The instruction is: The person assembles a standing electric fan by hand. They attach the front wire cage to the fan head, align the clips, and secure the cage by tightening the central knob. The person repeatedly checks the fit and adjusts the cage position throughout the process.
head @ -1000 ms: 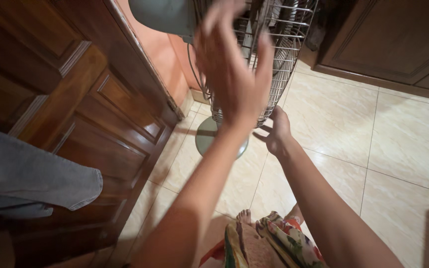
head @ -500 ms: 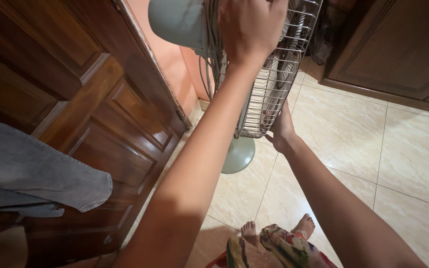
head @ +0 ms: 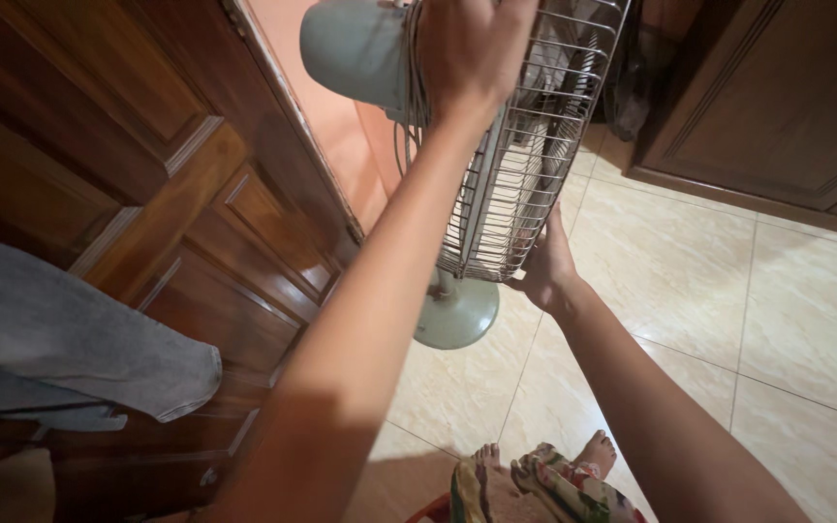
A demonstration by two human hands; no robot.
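Observation:
A standing fan with a wire cage (head: 520, 184), a pale green motor housing (head: 351, 48) and a round green base (head: 457, 312) stands on the tiled floor. My left hand (head: 472, 48) is closed over the top of the cage. My right hand (head: 544, 266) grips the cage's lower rim from below. The fan blades show dimly behind the wires.
A dark wooden panelled door (head: 147, 194) fills the left side, with a grey cloth (head: 70, 339) hanging over it. Wooden cabinet doors (head: 777, 97) stand at the upper right. Beige floor tiles (head: 728, 291) spread to the right. My feet and patterned clothing (head: 535, 479) are at the bottom.
My left hand went from open in the air to closed on the cage's top. My right hand took hold of the lower rim. The fan sits nearer and lower in view.

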